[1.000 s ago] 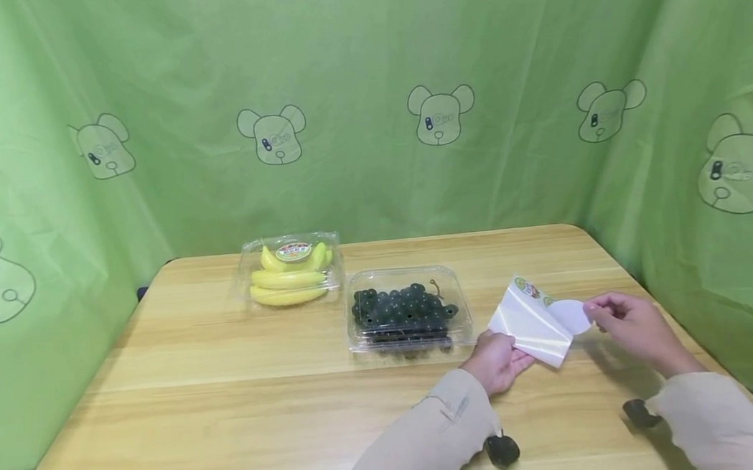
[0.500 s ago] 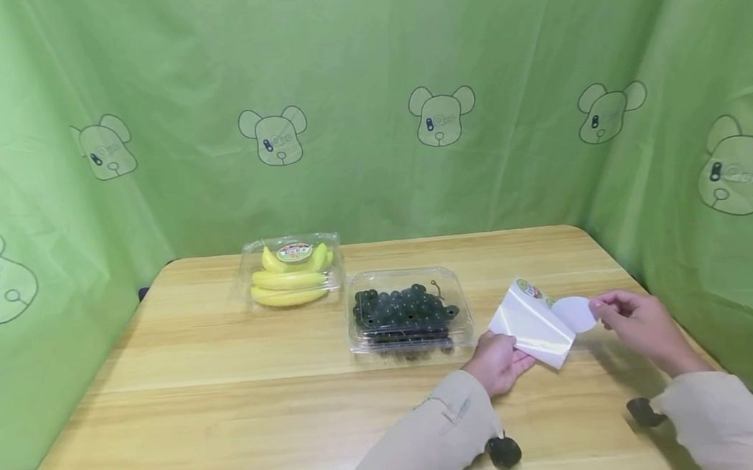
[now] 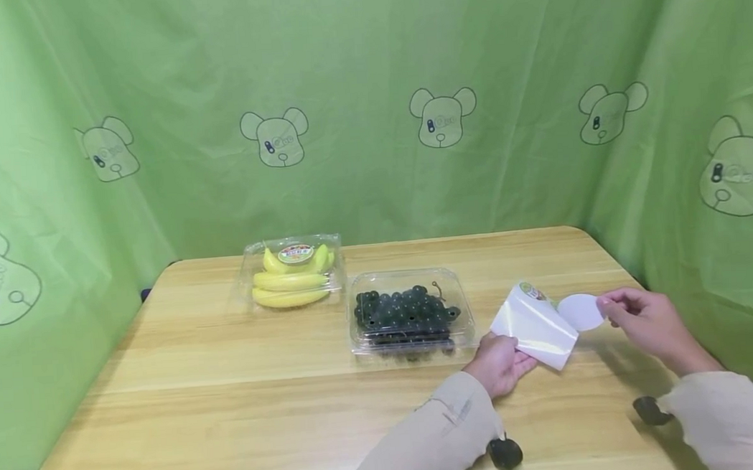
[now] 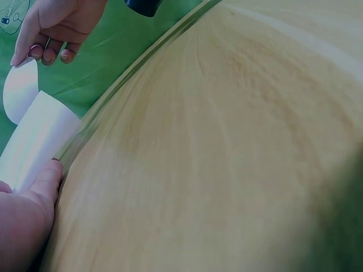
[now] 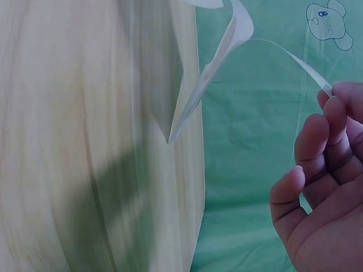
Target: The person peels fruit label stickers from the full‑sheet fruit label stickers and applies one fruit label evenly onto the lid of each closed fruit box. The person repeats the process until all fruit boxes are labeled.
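Observation:
My left hand (image 3: 497,364) holds a glossy white sticker sheet (image 3: 534,329) at its lower left edge, thumb on top. The sheet is bent, and a bit of coloured print shows at its far edge. Between thumb and forefinger, my right hand (image 3: 647,323) pinches the edge of a round sticker (image 3: 580,312), white underside showing. In the right wrist view the sticker (image 5: 309,69) appears edge-on as a thin curved strip that reaches the sheet (image 5: 218,59). Left of the hands stands a clear plastic box (image 3: 357,340) with dark grapes (image 3: 407,308) inside.
Farther back on the left, a clear clamshell box (image 3: 336,284) holds several yellow bananas (image 3: 289,280) and bears a round label (image 3: 296,253). Green curtains (image 3: 360,185) surround the wooden table (image 3: 232,416). Dark round things hang at both sleeves.
My right hand has drawn slightly right and away from the sheet, with the round sticker in its fingers. More of the sticker's white underside shows. The left hand has barely moved.

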`<state>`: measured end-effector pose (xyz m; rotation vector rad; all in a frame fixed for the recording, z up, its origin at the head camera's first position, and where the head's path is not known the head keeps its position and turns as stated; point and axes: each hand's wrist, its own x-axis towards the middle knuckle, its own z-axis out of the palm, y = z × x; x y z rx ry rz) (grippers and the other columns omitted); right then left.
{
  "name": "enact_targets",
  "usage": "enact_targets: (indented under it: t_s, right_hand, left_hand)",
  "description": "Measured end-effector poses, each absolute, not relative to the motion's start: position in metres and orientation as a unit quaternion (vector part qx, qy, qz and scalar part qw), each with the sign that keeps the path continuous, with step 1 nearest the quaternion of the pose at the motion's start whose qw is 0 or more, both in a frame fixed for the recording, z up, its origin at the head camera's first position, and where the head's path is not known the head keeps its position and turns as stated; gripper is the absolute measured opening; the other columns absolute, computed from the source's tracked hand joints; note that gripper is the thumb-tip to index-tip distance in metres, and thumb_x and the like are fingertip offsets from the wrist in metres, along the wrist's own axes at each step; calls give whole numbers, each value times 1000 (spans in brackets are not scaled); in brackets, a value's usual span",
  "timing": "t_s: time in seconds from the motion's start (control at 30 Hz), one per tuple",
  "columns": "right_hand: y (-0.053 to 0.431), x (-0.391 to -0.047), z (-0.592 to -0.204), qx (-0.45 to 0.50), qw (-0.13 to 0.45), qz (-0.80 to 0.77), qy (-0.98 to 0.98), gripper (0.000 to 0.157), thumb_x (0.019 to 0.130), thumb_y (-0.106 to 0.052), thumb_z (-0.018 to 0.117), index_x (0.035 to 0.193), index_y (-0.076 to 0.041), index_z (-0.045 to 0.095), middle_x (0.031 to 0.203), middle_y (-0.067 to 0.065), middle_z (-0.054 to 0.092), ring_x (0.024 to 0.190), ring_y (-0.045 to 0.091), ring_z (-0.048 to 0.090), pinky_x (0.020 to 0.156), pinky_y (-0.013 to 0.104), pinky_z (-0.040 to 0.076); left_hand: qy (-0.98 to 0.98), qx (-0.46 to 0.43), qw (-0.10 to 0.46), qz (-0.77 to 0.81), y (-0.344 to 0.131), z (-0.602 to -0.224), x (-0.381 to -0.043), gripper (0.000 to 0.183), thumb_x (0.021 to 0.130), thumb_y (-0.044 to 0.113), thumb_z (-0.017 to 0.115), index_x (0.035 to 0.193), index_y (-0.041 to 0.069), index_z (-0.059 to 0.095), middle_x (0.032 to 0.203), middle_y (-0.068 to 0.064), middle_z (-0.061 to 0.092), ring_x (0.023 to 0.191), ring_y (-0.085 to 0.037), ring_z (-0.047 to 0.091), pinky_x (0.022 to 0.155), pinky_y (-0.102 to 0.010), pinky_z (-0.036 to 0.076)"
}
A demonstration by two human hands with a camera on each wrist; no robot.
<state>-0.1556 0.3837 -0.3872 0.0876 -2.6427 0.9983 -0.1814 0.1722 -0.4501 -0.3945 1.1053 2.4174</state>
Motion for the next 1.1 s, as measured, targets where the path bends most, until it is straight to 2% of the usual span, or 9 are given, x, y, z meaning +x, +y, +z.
enact_targets:
  t_s: [0.33, 0.6, 0.9, 1.1]
  right_hand:
    - [389, -154, -384, 29, 163, 359, -918, 25, 98, -19, 57, 100, 5, 63, 69, -6, 59, 62, 10, 51, 48, 25, 42]
    - [390, -153, -383, 25, 147, 365, -919, 27, 100, -20, 56, 102, 6, 62, 69, -1, 60, 61, 12, 53, 49, 25, 42]
    - [389, -155, -386, 23, 148, 361, -920, 28, 99, -22, 56, 103, 5, 63, 67, 3, 62, 59, 15, 54, 50, 25, 41]
    - [388, -157, -387, 24, 150, 361, -920, 27, 99, -21, 56, 101, 4, 63, 68, 2, 62, 60, 10, 55, 50, 25, 41]
  left_hand:
    - [404, -146, 227, 874, 173, -450, -181, 36, 95, -7, 40, 131, -12, 40, 103, -31, 61, 107, -50, 57, 95, -57, 46]
    - [406, -140, 226, 874, 173, -450, -181, 34, 96, -4, 42, 130, -11, 41, 103, -31, 61, 106, -50, 58, 95, -57, 46]
    - [410, -103, 233, 876, 172, -451, -181, 24, 97, 4, 50, 117, -9, 47, 96, -29, 60, 104, -49, 59, 98, -60, 42]
    - [411, -99, 228, 877, 173, -451, -180, 23, 96, 5, 54, 114, -6, 46, 94, -28, 62, 100, -46, 61, 95, -58, 45]
